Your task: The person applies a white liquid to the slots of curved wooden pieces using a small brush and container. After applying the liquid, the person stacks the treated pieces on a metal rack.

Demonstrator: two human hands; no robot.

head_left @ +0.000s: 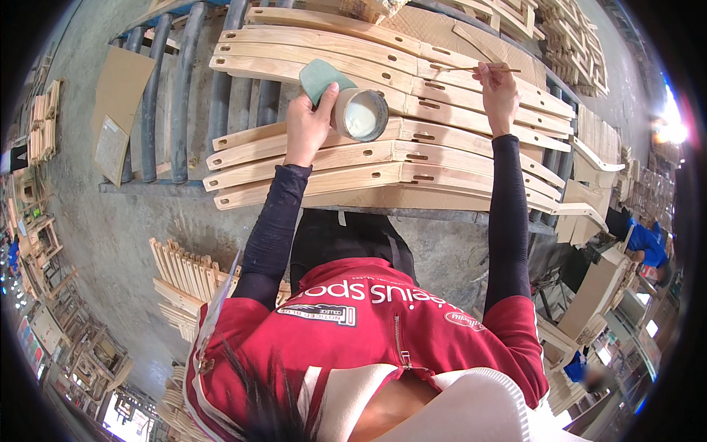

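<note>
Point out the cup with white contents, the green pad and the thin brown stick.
Cup with white contents (341, 115), head view: outer wall.
Green pad (321, 75), head view: flat face.
Thin brown stick (462, 69), head view: exposed shaft.

Most fingers of the left hand (308, 127) are hidden beneath the green pad (322, 78) and cup (359, 116), which also cover parts of the wooden slats (353, 154). Whether the tip of the thin stick (460, 69) touches wood is too small to tell. The upper edge cuts off a wooden bundle (372, 8); at lower right, a person (577, 367) is partly blurred.
</note>
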